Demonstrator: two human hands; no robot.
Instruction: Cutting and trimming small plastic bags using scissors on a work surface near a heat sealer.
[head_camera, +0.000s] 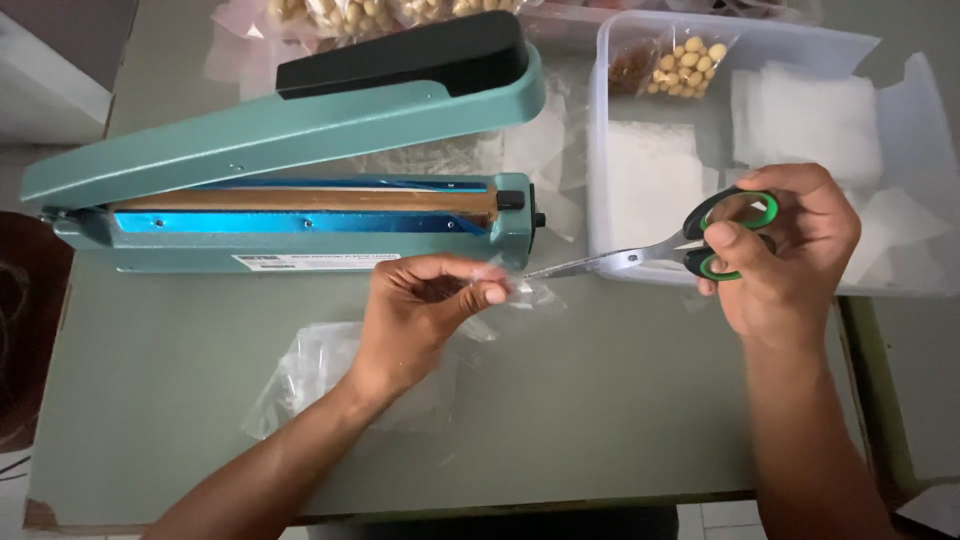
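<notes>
My left hand (425, 305) pinches a small clear plastic bag (525, 292) just in front of a teal heat sealer (300, 190). My right hand (785, 250) grips scissors (660, 250) with black and green handles. The scissor tips point left and meet the edge of the bag beside my left fingertips. The sealer's arm is raised, showing its blue and brown sealing strip.
A pile of clear plastic bags (320, 375) lies on the grey-green table (620, 410) under my left forearm. A translucent plastic bin (760, 140) at the right holds white sheets and a small packet of nuts (688, 62). More packets of nuts (350, 15) lie behind the sealer.
</notes>
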